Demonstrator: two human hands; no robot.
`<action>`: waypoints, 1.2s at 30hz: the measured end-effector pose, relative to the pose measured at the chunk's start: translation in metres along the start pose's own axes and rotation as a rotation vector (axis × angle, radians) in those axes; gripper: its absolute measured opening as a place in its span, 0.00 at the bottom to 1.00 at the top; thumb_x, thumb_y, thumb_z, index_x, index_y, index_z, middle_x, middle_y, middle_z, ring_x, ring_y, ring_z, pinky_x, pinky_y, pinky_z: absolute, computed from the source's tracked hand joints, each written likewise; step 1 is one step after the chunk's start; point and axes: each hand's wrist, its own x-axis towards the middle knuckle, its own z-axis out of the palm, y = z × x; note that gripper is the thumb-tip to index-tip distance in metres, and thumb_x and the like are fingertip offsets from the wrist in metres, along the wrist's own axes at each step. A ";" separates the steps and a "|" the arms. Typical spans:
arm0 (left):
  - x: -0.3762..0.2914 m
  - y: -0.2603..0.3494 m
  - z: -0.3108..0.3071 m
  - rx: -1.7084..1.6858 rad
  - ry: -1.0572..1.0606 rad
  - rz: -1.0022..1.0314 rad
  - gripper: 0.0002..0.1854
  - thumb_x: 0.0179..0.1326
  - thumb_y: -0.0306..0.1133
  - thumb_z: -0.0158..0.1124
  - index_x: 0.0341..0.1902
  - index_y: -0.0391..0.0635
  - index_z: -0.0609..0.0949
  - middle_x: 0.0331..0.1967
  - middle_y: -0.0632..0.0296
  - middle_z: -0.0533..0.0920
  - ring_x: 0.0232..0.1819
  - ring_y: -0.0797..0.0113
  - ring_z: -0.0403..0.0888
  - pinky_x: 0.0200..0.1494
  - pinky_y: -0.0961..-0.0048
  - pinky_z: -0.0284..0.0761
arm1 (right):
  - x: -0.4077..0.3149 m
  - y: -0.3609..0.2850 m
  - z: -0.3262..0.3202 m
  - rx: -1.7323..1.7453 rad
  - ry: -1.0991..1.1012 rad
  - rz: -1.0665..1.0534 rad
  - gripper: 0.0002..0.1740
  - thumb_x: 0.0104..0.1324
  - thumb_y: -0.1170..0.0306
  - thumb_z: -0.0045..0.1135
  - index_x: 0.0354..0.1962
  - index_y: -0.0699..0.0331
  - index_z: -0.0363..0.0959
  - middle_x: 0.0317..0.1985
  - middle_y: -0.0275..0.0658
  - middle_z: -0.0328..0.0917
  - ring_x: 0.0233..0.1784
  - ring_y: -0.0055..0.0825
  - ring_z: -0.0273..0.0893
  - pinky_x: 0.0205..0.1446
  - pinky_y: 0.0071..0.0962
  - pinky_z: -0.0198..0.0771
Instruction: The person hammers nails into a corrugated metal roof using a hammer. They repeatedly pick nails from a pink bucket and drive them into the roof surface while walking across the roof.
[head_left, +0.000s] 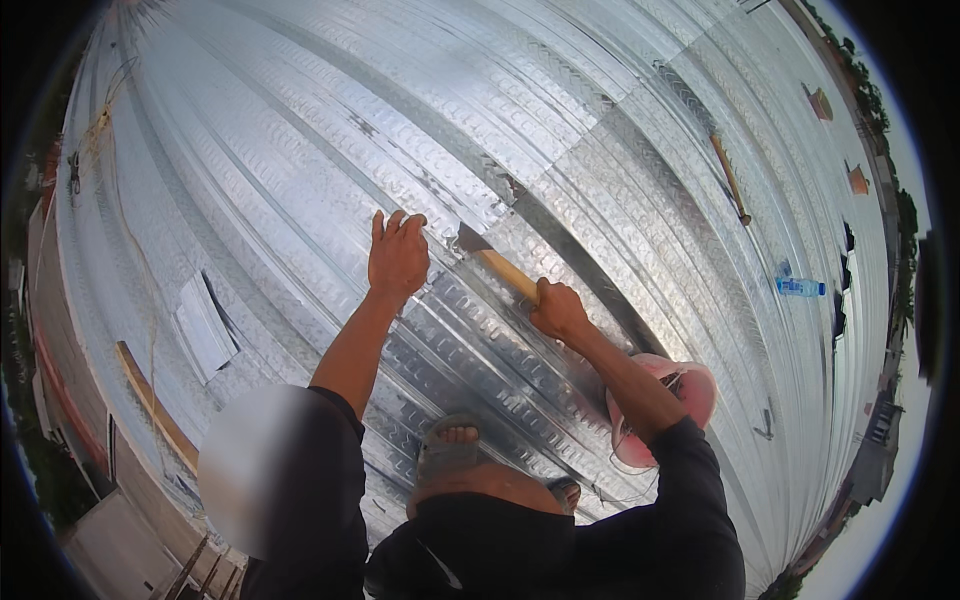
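My left hand (399, 259) rests palm down on a raised rib of the corrugated metal roofing (300, 202), its fingers apart and bent at the tips. What lies under the fingertips is hidden. In my right hand (559, 309) is the wooden handle of a tool (508, 274). Its dark, blade-like metal head points up and left, close to a seam between overlapping sheets. Beneath my right forearm stands a pink plastic container (701, 394) with small dark contents that I cannot make out. My sandalled feet (454, 439) are on the roofing below my hands.
Rightward lie a long tool with a wooden handle (729, 180) and a plastic bottle (801, 286). Leftward are a loose metal sheet piece (204, 330), a wooden board (154, 405) and tangled yellowish cord (99, 133). The roof edge (64, 262) runs along the far left.
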 end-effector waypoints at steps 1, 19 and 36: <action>0.003 0.007 -0.004 -0.005 0.008 0.003 0.15 0.76 0.33 0.48 0.61 0.46 0.76 0.57 0.60 0.83 0.73 0.57 0.69 0.82 0.46 0.47 | -0.018 0.003 -0.005 -0.027 -0.002 -0.006 0.20 0.59 0.67 0.63 0.42 0.75 0.73 0.31 0.63 0.82 0.37 0.61 0.84 0.45 0.54 0.79; -0.003 0.012 -0.001 -0.081 0.055 0.096 0.15 0.74 0.34 0.52 0.58 0.43 0.76 0.59 0.56 0.81 0.71 0.55 0.70 0.80 0.45 0.50 | -0.056 -0.018 -0.097 -0.045 0.161 -0.089 0.14 0.56 0.73 0.57 0.38 0.75 0.73 0.32 0.62 0.82 0.36 0.59 0.84 0.43 0.54 0.78; -0.092 -0.006 -0.003 -0.002 -0.172 -0.037 0.39 0.77 0.54 0.46 0.84 0.46 0.55 0.84 0.43 0.50 0.85 0.39 0.43 0.81 0.36 0.38 | -0.356 0.111 -0.162 0.698 0.522 0.560 0.13 0.56 0.76 0.66 0.39 0.72 0.77 0.26 0.38 0.78 0.27 0.25 0.77 0.33 0.31 0.74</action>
